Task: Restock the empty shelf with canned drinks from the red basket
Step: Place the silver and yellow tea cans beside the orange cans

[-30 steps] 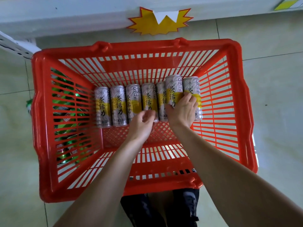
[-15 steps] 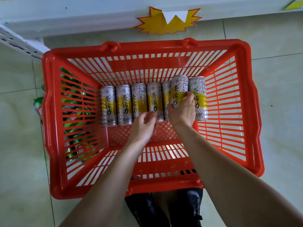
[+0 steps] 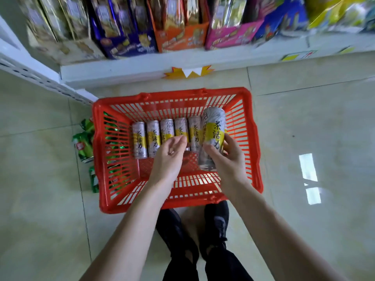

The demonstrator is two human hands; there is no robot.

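The red basket (image 3: 255, 142) stands on the floor in front of my feet. Several silver-and-yellow cans (image 3: 153, 138) lie side by side in a row across its bottom. My right hand (image 3: 225, 159) grips one can (image 3: 213, 134) by its lower end and holds it raised above the right end of the row. My left hand (image 3: 169, 157) hovers over the middle of the row with its fingers apart and nothing in it, hiding the lower part of one can.
A white bottom shelf (image 3: 129, 67) with boxed snacks (image 3: 182, 25) runs along the top, a yellow star tag (image 3: 188, 72) on its edge. Green packets (image 3: 84, 145) lie on the tiled floor left of the basket. My black shoes (image 3: 215, 226) stand just behind it.
My right hand has lifted the can it was gripping out of the row. My head has tilted up and back, so the stocked shelf above the basket has come into view.
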